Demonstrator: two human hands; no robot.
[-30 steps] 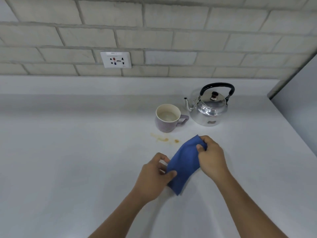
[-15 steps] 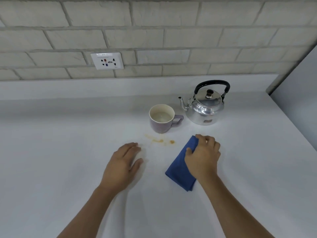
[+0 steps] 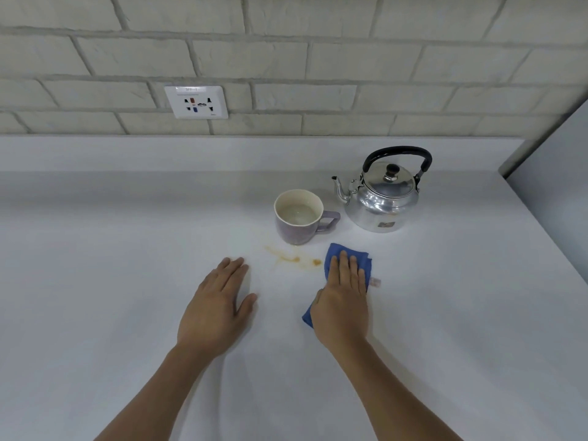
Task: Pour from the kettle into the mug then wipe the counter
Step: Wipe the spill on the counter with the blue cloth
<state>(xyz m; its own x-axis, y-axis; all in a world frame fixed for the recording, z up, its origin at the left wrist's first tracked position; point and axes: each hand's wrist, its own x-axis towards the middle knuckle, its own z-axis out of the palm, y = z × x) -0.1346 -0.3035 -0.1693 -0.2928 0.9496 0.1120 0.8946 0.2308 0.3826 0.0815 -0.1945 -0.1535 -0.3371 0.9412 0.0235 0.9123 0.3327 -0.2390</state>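
The blue cloth (image 3: 346, 261) lies flat on the white counter (image 3: 127, 281), just right of the brown spill (image 3: 291, 258) and in front of the mug (image 3: 297, 218). My right hand (image 3: 343, 300) rests on top of it, palm down, fingers extended and pressing rather than gripping; nothing is pinched. My left hand (image 3: 219, 310) lies flat on bare counter to the left of the spill, empty, fingers spread slightly, well apart from the right hand. I judge the cloth to be soft, light and limp: it will bunch if pushed from one edge, so pressure is best applied through the flat palm over its centre, with the fingertips holding down the leading edge. The mug holds liquid and stands just behind the spill; it looks ceramic, so contact with it risks tipping or a further spill. The kettle (image 3: 386, 198) stands to the right of the mug, spout towards it, clear of the cloth. Open counter extends widely to the left and towards me; the back upstand and a side panel (image 3: 553, 192) at the right limit travel there. The wiping stroke should run leftward across the stain, staying in front of the mug.
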